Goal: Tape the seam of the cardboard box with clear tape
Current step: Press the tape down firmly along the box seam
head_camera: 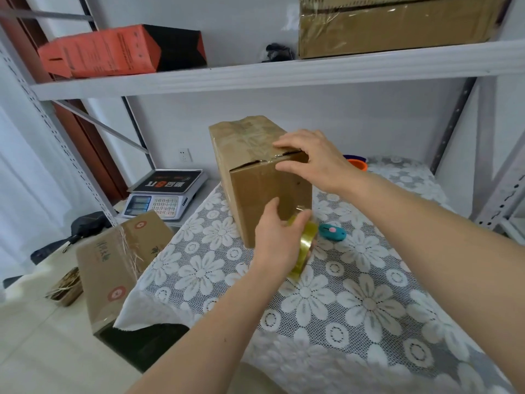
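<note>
Cardboard box (255,166) stands on end on a table covered with a white lace floral tablecloth (341,294), its top flaps meeting in a seam that already shows shiny tape along the upper face. At the near top edge one flap corner lifts slightly. The right hand (312,160) lies over that near top corner, fingers spread flat on the top and thumb on the front face, pressing the flaps down rather than closing around anything. The left hand (277,240) is low in front of the box, fingers curled around a roll of clear tape (302,247) with a yellowish tint; a strip of tape runs from the roll up to the front face of the box. Just beside the roll, to its right on the cloth, lies a small teal box cutter (331,231). Behind the right wrist an orange and purple object (356,162) is partly hidden.

Left of the table sits an electronic scale (166,194), with another taped cardboard carton (113,260) nearer. On the grey metal shelf (255,76) above lie an orange and black box (119,51) and a large film-wrapped carton (397,27).
</note>
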The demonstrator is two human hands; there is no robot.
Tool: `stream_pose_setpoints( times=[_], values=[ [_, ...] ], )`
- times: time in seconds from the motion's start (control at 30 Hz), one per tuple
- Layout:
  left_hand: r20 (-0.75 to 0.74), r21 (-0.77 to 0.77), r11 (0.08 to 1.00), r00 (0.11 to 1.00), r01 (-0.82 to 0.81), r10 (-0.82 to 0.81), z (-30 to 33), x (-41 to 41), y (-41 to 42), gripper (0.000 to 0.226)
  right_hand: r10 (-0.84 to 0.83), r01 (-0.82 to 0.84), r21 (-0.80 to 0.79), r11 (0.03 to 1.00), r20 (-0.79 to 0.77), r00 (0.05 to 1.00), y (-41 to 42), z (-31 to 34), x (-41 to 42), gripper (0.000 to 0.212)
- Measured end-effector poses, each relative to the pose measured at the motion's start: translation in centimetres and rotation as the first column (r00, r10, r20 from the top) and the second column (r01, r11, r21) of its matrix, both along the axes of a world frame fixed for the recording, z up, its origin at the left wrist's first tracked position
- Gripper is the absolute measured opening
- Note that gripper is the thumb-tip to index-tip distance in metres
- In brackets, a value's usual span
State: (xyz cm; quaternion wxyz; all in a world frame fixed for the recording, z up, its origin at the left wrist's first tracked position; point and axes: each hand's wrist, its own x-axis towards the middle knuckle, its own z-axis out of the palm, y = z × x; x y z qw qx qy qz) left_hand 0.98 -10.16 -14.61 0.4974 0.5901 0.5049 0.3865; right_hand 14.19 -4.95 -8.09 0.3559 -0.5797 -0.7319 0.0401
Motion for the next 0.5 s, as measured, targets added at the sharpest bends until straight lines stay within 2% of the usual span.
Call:
stream_pose_setpoints(
  times=[0.2,0.3,0.37,0.43,0.5],
  values=[
    [-0.069,-0.022,0.993,0.991,0.113,-0.115,-0.1,1.1,-0.3,0.051,0.003,-0.005,-0.056,0.998,-0.029,1.000,0.2,0.6,1.1,0.050],
    [-0.182,-0.015,0.964,0.948,0.265,-0.263,0.3,2.3,-0.3,0.057,0.019,-0.033,-0.145,0.989,-0.098,0.995,-0.4,1.2,1.7,0.068],
    [-0.310,0.040,0.924,0.884,0.379,-0.349,0.5,3.6,-0.5,0.059,0.024,-0.049,-0.171,0.984,-0.145,0.989,-0.9,1.5,2.2,0.074],
    [-0.459,0.101,0.863,0.793,0.495,-0.401,0.4,5.3,-1.0,0.060,0.015,-0.041,-0.180,0.983,-0.140,0.990,-1.4,1.6,2.7,0.071],
    [-0.645,0.182,0.781,0.672,0.598,-0.364,-0.1,7.1,-1.6,0.064,0.006,-0.031,-0.182,0.983,-0.140,0.990,-1.8,1.4,3.2,0.066]
  ],
)
